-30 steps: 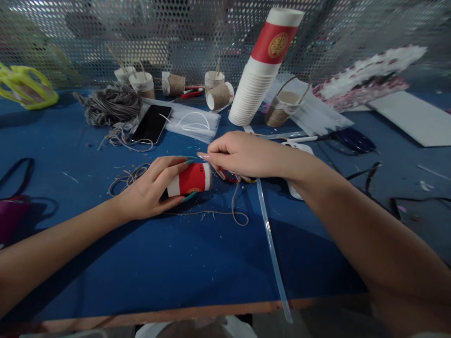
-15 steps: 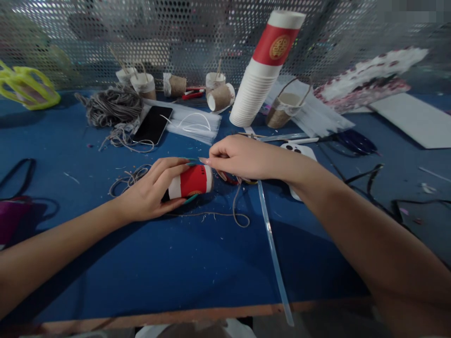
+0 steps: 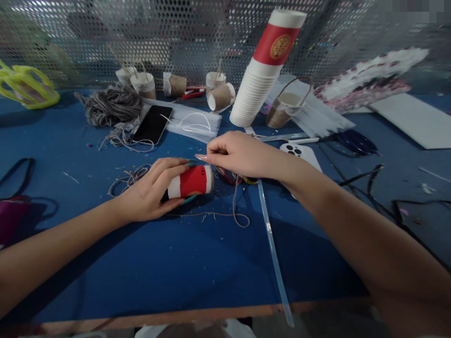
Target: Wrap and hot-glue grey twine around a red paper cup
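Observation:
A red and white paper cup (image 3: 193,181) lies on its side on the blue table, its base end toward the right. My left hand (image 3: 155,188) is wrapped around it from the left, fingers over the top and thumb below. My right hand (image 3: 239,152) is closed at the cup's right end, fingertips curled together; what they pinch is hidden. Grey-brown string (image 3: 235,202) hangs below the right hand and loops on the table, running back beneath the cup. Under the right hand show red and yellow handle parts (image 3: 230,177) of a tool, mostly covered. A clear glue stick (image 3: 273,249) extends down past the table edge.
A tall leaning stack of paper cups (image 3: 260,70) stands behind my right hand. Grey yarn (image 3: 111,105), a black phone (image 3: 153,126), and several small twine-wrapped cups (image 3: 278,115) line the back. A white phone (image 3: 303,157) lies under my right forearm.
My right hand has shifted slightly left and up, its fingertips now over the cup's edge. The left hand and the cup have hardly moved.

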`<action>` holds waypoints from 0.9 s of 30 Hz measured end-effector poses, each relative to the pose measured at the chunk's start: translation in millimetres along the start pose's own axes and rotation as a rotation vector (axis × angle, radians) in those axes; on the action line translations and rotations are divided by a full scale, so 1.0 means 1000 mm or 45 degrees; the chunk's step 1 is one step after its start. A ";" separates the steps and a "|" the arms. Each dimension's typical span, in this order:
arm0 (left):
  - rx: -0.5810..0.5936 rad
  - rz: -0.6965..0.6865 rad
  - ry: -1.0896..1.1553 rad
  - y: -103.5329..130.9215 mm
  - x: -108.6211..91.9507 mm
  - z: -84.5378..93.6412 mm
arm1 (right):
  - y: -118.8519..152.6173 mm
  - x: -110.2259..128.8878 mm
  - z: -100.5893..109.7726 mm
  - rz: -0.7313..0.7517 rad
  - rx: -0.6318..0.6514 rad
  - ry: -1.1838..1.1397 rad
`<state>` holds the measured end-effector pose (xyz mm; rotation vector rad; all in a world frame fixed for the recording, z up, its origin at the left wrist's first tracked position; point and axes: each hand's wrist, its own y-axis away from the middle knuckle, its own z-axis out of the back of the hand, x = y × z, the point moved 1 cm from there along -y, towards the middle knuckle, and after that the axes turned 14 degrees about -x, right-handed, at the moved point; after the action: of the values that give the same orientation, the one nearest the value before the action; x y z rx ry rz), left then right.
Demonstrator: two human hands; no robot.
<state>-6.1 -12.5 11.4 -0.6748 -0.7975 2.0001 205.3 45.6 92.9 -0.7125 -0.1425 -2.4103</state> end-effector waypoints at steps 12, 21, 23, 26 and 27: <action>-0.007 -0.025 0.022 0.001 0.000 0.001 | -0.001 0.002 0.003 -0.066 0.075 0.008; -0.009 -0.039 0.043 0.002 0.000 0.001 | -0.001 0.000 0.005 -0.056 0.116 0.012; -0.010 -0.034 0.051 0.002 0.000 0.001 | -0.002 -0.001 0.004 -0.061 0.128 -0.010; -0.008 -0.035 0.059 0.002 0.000 0.001 | -0.002 -0.002 0.002 -0.063 0.140 -0.038; -0.008 -0.039 0.062 0.002 -0.001 0.001 | -0.002 -0.002 0.001 -0.060 0.137 -0.041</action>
<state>-7.8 -14.2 10.9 -0.7081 -0.7808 1.9474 206.0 48.8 93.0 -0.7055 -0.3026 -2.4162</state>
